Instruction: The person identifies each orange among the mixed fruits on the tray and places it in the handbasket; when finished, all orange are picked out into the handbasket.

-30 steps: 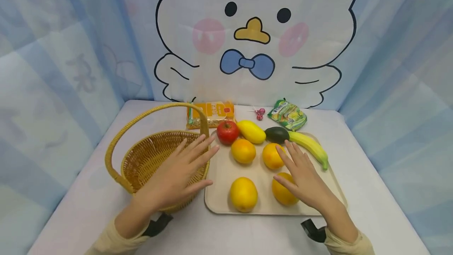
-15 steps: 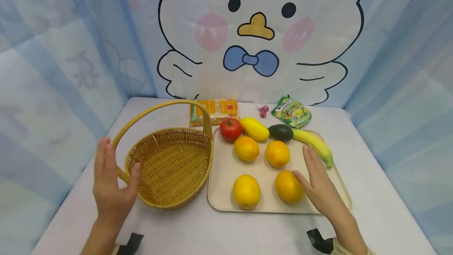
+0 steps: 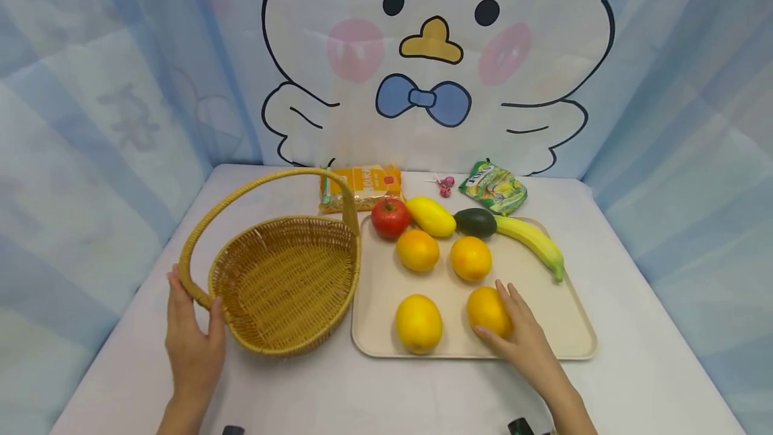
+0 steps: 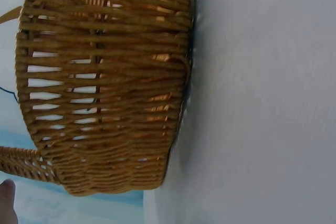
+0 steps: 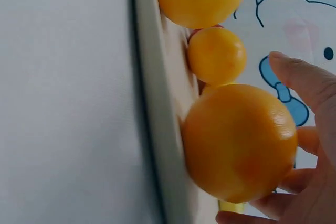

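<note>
My left hand (image 3: 194, 341) is at the left side of the wicker basket (image 3: 284, 351), by the foot of its handle (image 3: 192, 233). Its fingers are fairly straight, and contact with the handle is unclear. In the left wrist view only a fingertip (image 4: 7, 199) shows beside the woven wall (image 4: 110, 93). My right hand (image 3: 522, 337) reaches round the right side of the front-right orange (image 3: 488, 311), fingers spread. The right wrist view has the thumb (image 5: 304, 80) off that orange (image 5: 239, 145), while fingers lie partly hidden behind it.
On the beige tray (image 3: 574, 334) lie a yellow fruit (image 3: 419, 324), two more oranges (image 3: 418, 251), an apple (image 3: 390, 219), a yellow mango-like fruit (image 3: 431, 216), a dark green fruit (image 3: 475, 223) and a banana (image 3: 534, 244). Behind are an orange packet (image 3: 362, 186), lollipops (image 3: 445, 185) and a green bag (image 3: 494, 186).
My left hand has moved from over the basket to its left side, at the handle's foot. My right hand has drawn back and come down beside the front-right orange.
</note>
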`<state>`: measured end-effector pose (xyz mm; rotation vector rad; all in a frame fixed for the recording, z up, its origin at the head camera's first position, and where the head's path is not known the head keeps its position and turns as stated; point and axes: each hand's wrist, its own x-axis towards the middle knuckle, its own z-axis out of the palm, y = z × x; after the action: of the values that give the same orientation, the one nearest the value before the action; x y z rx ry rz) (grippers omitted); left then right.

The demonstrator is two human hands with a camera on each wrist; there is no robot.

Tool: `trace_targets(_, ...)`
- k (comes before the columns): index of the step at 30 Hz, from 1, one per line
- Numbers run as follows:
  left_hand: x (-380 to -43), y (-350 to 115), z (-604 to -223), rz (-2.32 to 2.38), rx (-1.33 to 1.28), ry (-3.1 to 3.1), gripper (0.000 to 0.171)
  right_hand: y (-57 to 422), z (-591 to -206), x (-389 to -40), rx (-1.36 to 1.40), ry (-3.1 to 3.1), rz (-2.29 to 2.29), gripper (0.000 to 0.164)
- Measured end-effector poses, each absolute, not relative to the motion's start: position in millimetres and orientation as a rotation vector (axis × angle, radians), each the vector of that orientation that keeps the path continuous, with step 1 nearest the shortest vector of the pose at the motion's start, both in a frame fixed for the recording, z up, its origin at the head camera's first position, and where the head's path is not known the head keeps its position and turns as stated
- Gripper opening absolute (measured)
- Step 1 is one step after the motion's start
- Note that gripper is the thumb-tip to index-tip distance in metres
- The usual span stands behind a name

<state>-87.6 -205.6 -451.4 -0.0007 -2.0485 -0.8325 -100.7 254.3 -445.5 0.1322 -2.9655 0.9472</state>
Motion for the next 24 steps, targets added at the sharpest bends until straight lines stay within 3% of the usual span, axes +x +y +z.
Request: trace_targets(24,-89.9,-196.0,-450.8,-0.894,0.015,-2.0,0.066,252.4,-455.9,-100.6,0.11,-2.839,0.95,0.075)
